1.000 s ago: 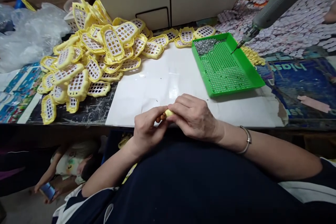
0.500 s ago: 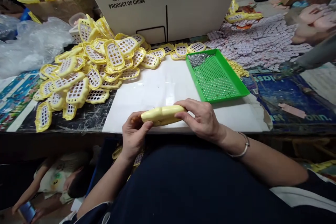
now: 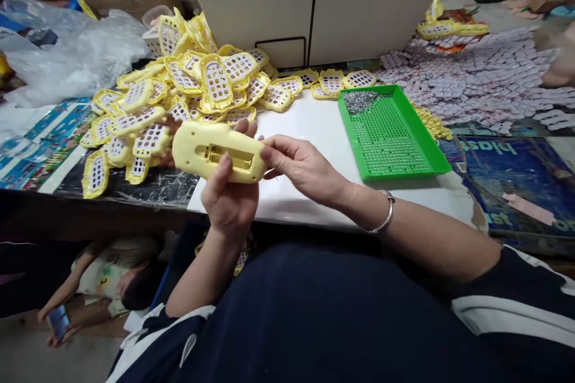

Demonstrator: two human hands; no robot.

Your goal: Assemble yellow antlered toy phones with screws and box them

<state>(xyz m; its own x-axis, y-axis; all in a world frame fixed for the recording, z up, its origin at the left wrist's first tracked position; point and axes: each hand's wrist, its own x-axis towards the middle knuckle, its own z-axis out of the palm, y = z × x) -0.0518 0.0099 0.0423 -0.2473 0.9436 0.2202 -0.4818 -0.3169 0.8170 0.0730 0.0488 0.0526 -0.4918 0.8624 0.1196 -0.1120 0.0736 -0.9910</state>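
A yellow plastic casing (image 3: pixel 187 145) is held up above the near edge of the table. Its back faces me, showing a battery slot without a cover and small holes near the ends. My left hand (image 3: pixel 231 194) grips it from below, thumb across the slot and fingers behind. The right end is pinched by my right hand (image 3: pixel 309 170), whose fingertips are partly hidden behind the casing. A green tray (image 3: pixel 420 136) stands to the right, with small metal screws (image 3: pixel 362 100) heaped in its far left corner. Left and behind lies a pile of yellow shells with white perforated pads (image 3: pixel 218 81).
A white board (image 3: pixel 294 122) covers the tabletop before me. A large printed carton (image 3: pixel 359 18) stands behind it. Clear plastic bags (image 3: pixel 85 66) lie far left. White pieces (image 3: pixel 476 78) spread across the right. A person (image 3: pixel 101 278) with a phone is below at left.
Both hands have raised the casing and carried it leftward. It has turned from edge-on to showing its back. The whole view has shifted slightly.
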